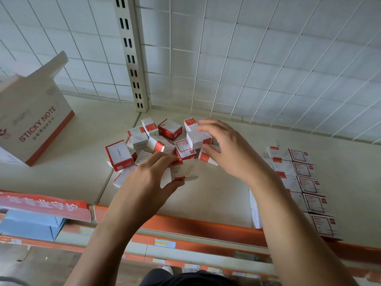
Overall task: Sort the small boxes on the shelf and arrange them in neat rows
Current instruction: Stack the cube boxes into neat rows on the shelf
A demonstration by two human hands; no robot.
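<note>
Retail shelf [216,195], viewed from above, backed by a white wire grid panel [268,58] and a slotted upright [132,54]. An orange front rail [195,226] is running along the near edge, and a tilted sticky-note carton [35,124] is standing at far left.

Progress: at right, the arranged rows [305,182] are lying flat in adjoining columns that run from the back toward the rail, printed labels facing up. This portion appears finished. At centre, the loose pile [160,141] of red-and-white small boxes is lying jumbled, some on edge, some tilted, one with a flap open. Judged from the two groups, the task is partly complete, with the larger share of handling yet to come.

Hands: the left hand [148,180] is pinching a paper-clip box [185,171] at the pile's near edge, fingers curled over its far side and thumb beneath. The right hand [228,149], its forearm crossing in front of the rows, is reaching over the back of the pile with fingers spread and blurred above a white box [198,139]. It is clamping nothing, and whether it is touching that box cannot be told. The two hands are working apart, close on either side of the pile.
</note>
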